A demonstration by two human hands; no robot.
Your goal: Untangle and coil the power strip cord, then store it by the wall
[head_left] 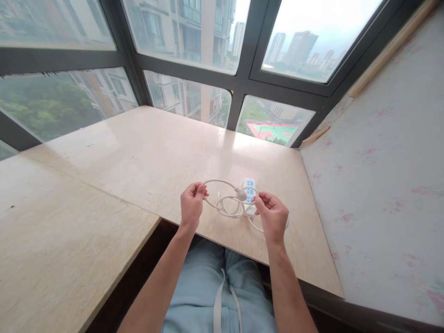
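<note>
The white cable (219, 180) is pinched at nine o'clock of its loops by the left hand (193, 203), thumb and fingertips closed on it. At three o'clock another part of the cable is gripped between the thumb and curled fingers of the right hand (272, 215). With the two grips set apart, the loops appear to be spread and supported from both sides, perhaps so that the strands can be told apart. Between the hands, the round plug (241, 194) is hung among the loops. The power strip (249, 183) is seen behind it, toward one o'clock, laid with its sockets facing up, presumably for stability; whether it is touched by the right fingertips cannot be told.

The stone ledge (156, 143) is cut off close by at six o'clock by its front edge, and a dark gap (152, 249) is left toward eight. The broadest stretch for movement is offered toward ten and eleven. It is bounded by windows (194, 99) at twelve and a papered wall (374, 185) at three.
</note>
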